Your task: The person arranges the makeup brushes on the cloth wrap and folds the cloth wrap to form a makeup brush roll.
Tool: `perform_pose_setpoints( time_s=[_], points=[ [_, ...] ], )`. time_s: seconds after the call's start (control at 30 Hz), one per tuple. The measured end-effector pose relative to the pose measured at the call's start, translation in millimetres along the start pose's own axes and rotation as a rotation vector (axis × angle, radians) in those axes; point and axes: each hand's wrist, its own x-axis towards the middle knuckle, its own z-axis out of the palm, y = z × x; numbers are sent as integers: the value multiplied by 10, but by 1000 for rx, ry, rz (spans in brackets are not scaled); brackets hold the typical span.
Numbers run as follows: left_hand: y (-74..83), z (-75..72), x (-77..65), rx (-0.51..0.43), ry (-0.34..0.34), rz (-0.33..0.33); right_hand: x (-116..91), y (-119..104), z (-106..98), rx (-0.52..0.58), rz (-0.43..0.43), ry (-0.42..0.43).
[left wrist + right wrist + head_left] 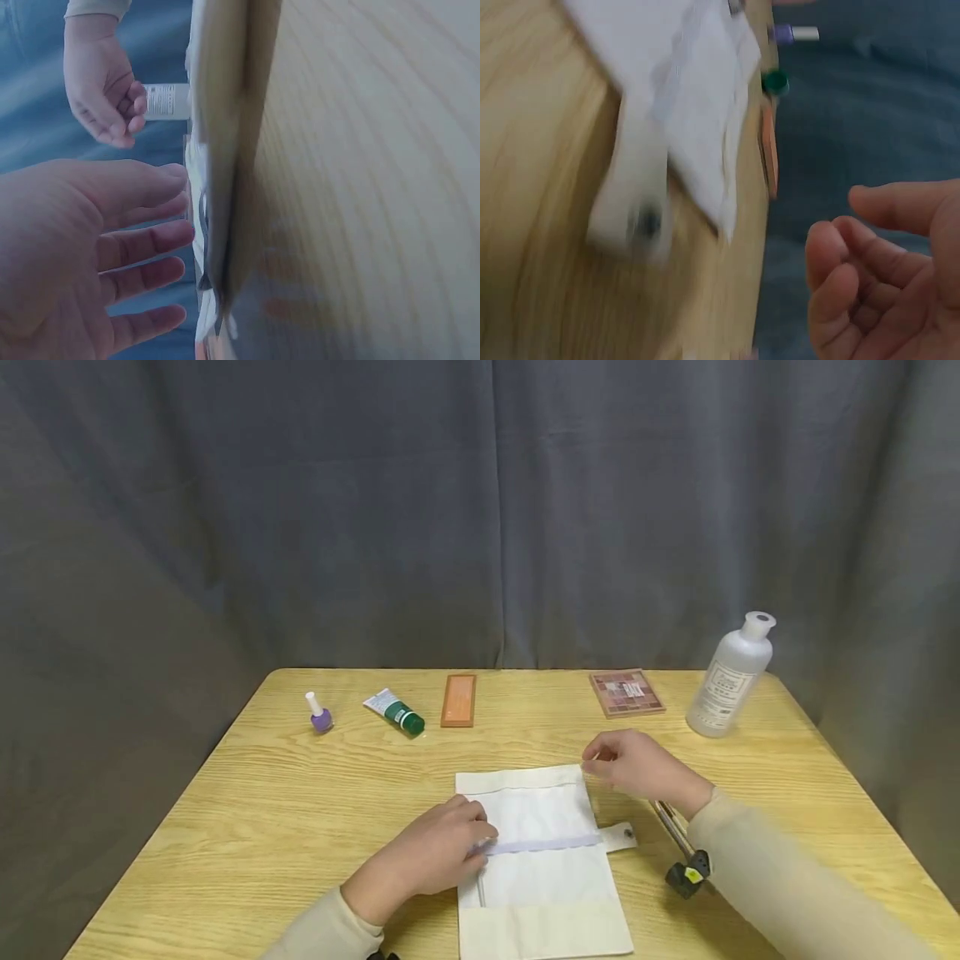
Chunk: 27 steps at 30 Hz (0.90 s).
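A cream and white fabric pouch [543, 818] lies unfolded flat on the table, a pale lilac band [543, 845] running across its middle. From its right side sticks out a strap [618, 837] with a dark snap, seen close in the right wrist view. My left hand [438, 847] is over the pouch's left edge, its fingers spread and loosely bent in the left wrist view, gripping nothing. Near the pouch's far right corner is my right hand [637, 764]; its fingers are loosely curled around nothing in the right wrist view [885, 277].
Along the back of the wooden table [300, 818] are a purple nail polish bottle [321, 720], a green and white tube [395, 711], an orange flat case [458, 700] and a checkered palette [627, 693]. A translucent bottle [729, 681] stands at the back right.
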Motion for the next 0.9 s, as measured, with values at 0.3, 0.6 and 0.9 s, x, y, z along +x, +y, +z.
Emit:
perform_pose_setpoints(
  time_s=[0.3, 0.6, 0.9],
  points=[
    [109, 12, 111, 67, -70, 1, -331, 377, -277, -204, 102, -20],
    [151, 9, 152, -9, -99, -16, -384, 425, -212, -278, 161, -27],
    [147, 34, 158, -66, -117, -28, -339, 450, -79, -270, 207, -8]
  ],
)
